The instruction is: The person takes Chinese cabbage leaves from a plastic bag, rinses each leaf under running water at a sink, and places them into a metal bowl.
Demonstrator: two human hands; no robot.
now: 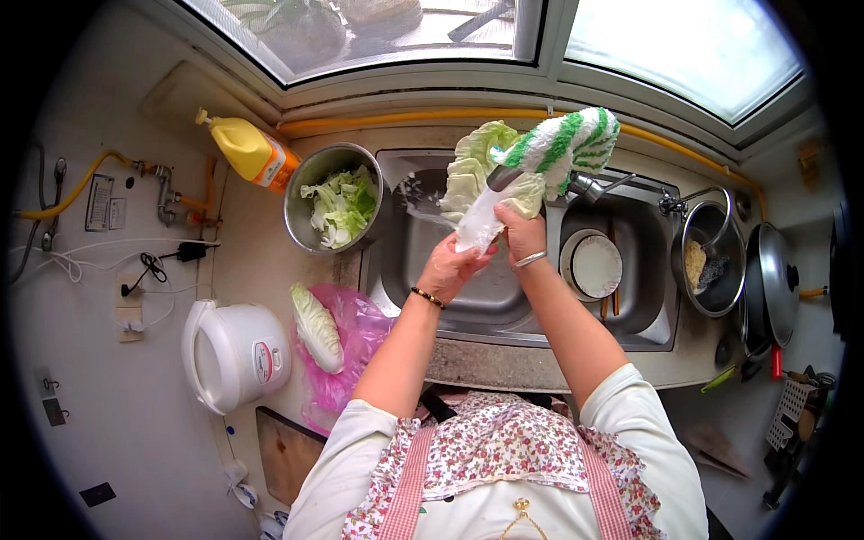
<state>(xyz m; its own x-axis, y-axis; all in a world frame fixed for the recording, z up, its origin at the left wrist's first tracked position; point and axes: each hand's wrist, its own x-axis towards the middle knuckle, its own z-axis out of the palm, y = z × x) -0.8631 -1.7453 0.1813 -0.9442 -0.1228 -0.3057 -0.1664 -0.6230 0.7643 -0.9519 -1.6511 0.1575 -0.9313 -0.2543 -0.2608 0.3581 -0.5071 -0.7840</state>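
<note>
Both my hands grip a large Chinese cabbage leaf (470,165) over the left basin of the steel sink (459,320). My left hand (455,264) pinches the white stem end, and my right hand (522,233) holds its right side. Water from the faucet (505,179) runs onto the stem and splashes left. A green and white striped cloth (563,145) drapes over the faucet and partly covers it. To the left, a steel pot (291,219) contains torn cabbage leaves (342,202). A small cabbage head (317,329) lies on a pink plastic bag (354,314).
Stacked bowls (597,264) and chopsticks (614,304) sit in the right basin. Beyond it are a steel bowl (709,297) with scrubbers and a lidded pan (775,283). A yellow detergent bottle (246,148), a rice cooker (236,351) and a wooden board (287,449) are on the left.
</note>
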